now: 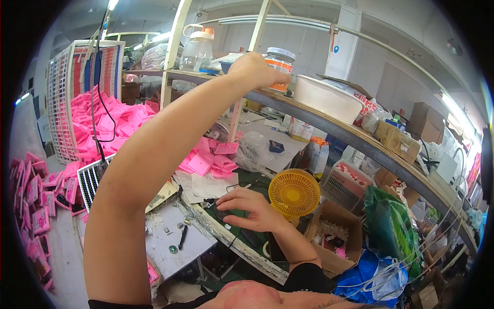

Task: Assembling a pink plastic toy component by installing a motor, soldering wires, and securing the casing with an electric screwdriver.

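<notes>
My left hand [252,71] reaches up to the shelf. It lies against a jar [280,55] with a silver lid and an orange-and-white label, its thumb side across the jar's front. The far fingers are hidden behind the hand. Lower down, my right hand [251,208] hovers over the cluttered bench, fingers apart and loosely bent, holding nothing. Close to its fingertips lies a small dark part with wires [208,203]. On the shelf, a clear plastic jug [196,51] with a handled lid stands left of my left hand, and a white tub [327,98] right of the jar.
Pink plastic pieces [116,121] are heaped at the left, beside a white grid crate [62,108]. A yellow fan [294,193] stands right of my right hand, near an open cardboard box [334,226]. The shelf board [381,141] runs across above the bench. A black cable [98,98] hangs at the left.
</notes>
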Motion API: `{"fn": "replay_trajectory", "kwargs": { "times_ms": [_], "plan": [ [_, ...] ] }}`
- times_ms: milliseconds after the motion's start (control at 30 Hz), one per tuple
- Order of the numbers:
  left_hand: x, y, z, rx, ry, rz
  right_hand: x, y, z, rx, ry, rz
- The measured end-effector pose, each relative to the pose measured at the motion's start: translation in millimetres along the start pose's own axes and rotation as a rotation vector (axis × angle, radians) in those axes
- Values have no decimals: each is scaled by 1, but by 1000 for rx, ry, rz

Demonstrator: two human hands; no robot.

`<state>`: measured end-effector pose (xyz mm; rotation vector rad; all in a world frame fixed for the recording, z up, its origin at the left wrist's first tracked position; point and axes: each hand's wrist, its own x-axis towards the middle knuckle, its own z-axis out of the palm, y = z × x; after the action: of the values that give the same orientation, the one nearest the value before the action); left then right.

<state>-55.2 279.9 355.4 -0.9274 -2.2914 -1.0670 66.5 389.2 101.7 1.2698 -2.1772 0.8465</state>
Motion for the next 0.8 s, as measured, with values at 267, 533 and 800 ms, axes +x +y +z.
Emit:
{"fn": "replay_trajectory", "kwargs": {
  "times_ms": [267,533,800],
  "plan": [
    [-5,24,25,78,156,52,-9,3,7,59,-5,-15],
    [-19,-15,22,100,173,182,-13,18,62,240,-96,78],
    [-319,-184,-56,123,273,339,-70,51,153,366,-160,509]
  ]
}}
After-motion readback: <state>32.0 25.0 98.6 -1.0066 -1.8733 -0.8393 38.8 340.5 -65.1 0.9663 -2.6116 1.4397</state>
